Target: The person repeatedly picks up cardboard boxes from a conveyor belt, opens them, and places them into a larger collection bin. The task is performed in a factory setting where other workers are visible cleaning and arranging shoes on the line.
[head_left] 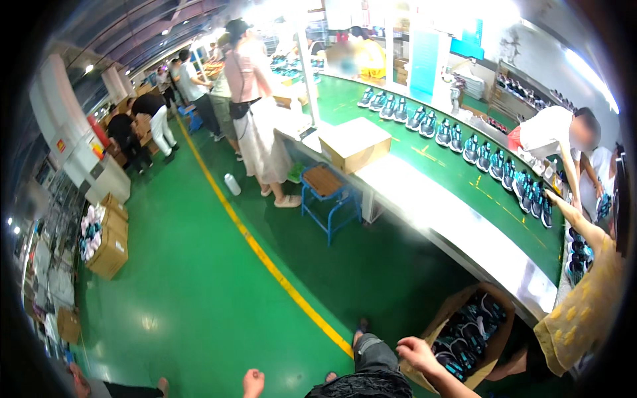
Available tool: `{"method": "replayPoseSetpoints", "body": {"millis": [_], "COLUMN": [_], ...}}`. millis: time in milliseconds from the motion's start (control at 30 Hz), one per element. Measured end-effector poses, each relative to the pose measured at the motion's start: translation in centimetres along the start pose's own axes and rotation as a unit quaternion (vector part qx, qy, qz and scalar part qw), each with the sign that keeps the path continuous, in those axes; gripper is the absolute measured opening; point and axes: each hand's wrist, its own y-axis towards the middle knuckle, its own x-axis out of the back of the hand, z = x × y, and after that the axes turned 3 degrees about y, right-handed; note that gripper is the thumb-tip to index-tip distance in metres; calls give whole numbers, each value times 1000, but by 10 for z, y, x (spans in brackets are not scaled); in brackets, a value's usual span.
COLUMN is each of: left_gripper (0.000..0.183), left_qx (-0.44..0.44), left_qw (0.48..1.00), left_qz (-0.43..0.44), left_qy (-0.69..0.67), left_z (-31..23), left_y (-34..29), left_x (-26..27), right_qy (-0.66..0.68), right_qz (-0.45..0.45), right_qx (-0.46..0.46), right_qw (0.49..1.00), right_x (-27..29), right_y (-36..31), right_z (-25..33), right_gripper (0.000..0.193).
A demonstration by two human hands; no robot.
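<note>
Left hand [253, 383] is loosely fisted, right hand [418, 353] curls, grip unclear, near the box [506, 326], whose piled shoes [468, 338] could spill if knocked.

The left hand [253, 383] shows at the lower edge, loosely curled, most of its arm out of view. Well apart, the right hand [418, 353] sits higher, fingers bent, its bare forearm [453, 383] slanting up leftward.

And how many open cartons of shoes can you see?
2: the near carton beside your right hand, holding dark shoes; the left carton, farther off, holding paler shoes. Others may be hidden.
</note>
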Motion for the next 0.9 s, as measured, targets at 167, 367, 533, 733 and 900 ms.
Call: {"method": "replayPoseSetpoints", "body": {"millis": [167,367,533,733,900], "left_gripper": [39,33,27,29,36], "left_qx": [-57,-133,-40,-250,-275], "left_qw": [992,983,949,954,913], "left_qz": [91,123,219,156,279], "left_qy": [-64,-41,-224,-56,-116], "left_z": [-132,-328,-439,-593,-679], "left_y": [135,167,284,391,445], "left_x": [-81,-78,-83,-63,-66], "right_qy": [-3,35,7,-88,-157], "right_qz": [-87,-85,-164,-318,-397], "right_qx": [77,238,326,211,92], "right_qw": [993,967,931,920,900], "right_x": [23,27,47,74,78], "right_y": [181,354,459,585,635], "right_z": [98,312,429,408,396], "right_gripper": [28,26,30,50,63]}}
